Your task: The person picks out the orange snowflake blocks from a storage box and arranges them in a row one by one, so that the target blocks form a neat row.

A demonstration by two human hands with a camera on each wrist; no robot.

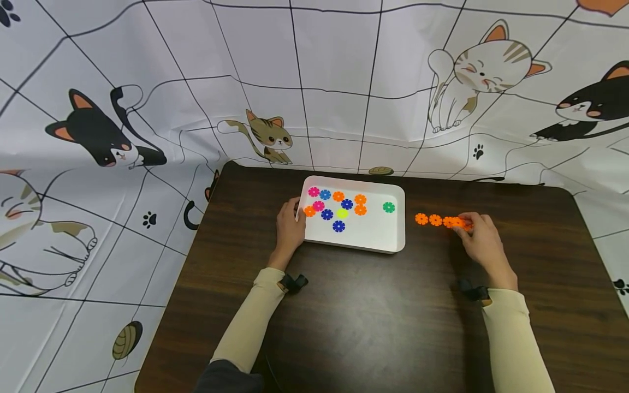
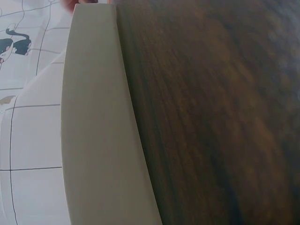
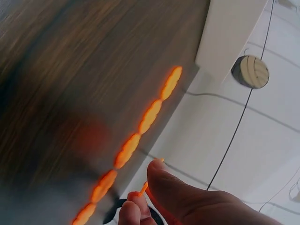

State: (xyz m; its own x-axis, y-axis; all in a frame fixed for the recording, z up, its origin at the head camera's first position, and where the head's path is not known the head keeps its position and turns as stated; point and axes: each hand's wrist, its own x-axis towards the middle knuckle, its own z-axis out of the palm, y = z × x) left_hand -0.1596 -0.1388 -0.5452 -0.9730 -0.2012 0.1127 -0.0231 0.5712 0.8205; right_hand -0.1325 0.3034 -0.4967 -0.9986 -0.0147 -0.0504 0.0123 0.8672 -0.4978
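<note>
The left hand [image 1: 290, 226] grips the left edge of a white tray [image 1: 355, 244], which holds several flower-shaped discs in pink, blue, orange, yellow and green. To the right of the tray, a row of orange discs [image 1: 435, 220] lies on the table; in the right wrist view the row [image 3: 150, 116] runs diagonally. Over the row's right end, the right hand [image 1: 481, 240] pinches an orange disc [image 3: 144, 188] between thumb and fingers. Only the tray's side wall [image 2: 96, 112] and a blurred fingertip [image 2: 70, 3] show in the left wrist view.
The dark wooden table [image 1: 373, 316] extends in front of the tray and around both arms. A white cloth [image 1: 339, 60] printed with cats and lines hangs behind the table and along its left side.
</note>
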